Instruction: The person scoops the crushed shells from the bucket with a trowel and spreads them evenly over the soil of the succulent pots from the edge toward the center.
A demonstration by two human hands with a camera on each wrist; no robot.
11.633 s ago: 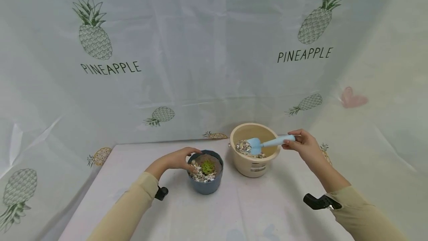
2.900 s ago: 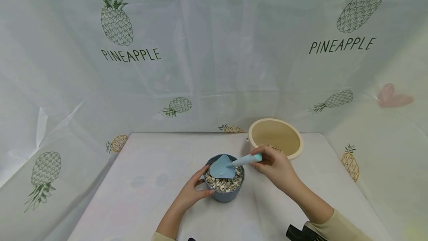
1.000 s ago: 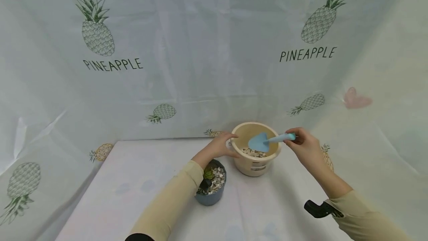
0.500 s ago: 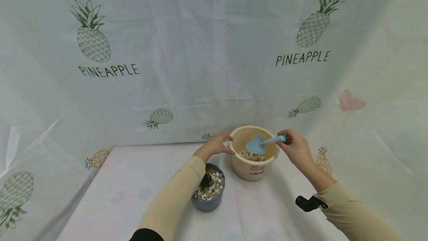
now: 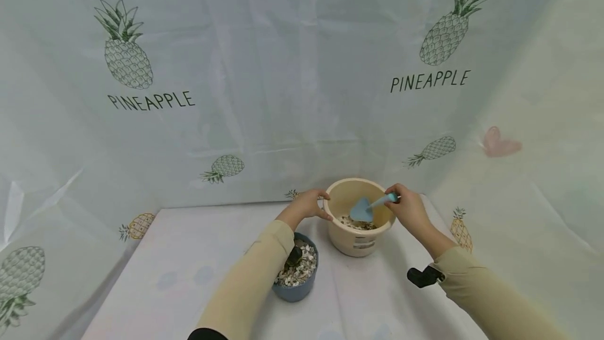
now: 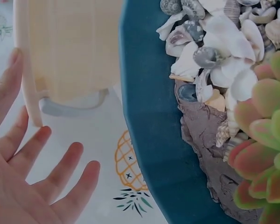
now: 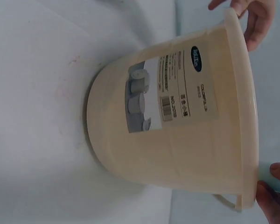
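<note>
Left hand (image 5: 306, 206): fingers spread, touching bucket (image 5: 344, 238).
Right hand (image 5: 409, 211): you pinch shovel (image 5: 363, 210).
Pot (image 5: 294, 293): nearer you than your left hand.

A person's left hand (image 6: 18, 186) spread its fingers to the left of a blue pot (image 6: 144, 116), the thumb and nearest fingertips touching the rim of a cream bucket (image 6: 70, 51), also left of the pot. The bucket's pale handle (image 6: 70, 109) curved near the pot's wall. Inside the pot, white and grey seashells (image 6: 219, 51) lay heaped beside dark, rough soil (image 6: 205, 135), while a green succulent (image 6: 270, 140) with reddish leaves, partly out of frame, filled the pot's right. An orange pineapple print (image 6: 129, 163) marked the white sheet (image 6: 79, 128) just left of the pot.
</note>
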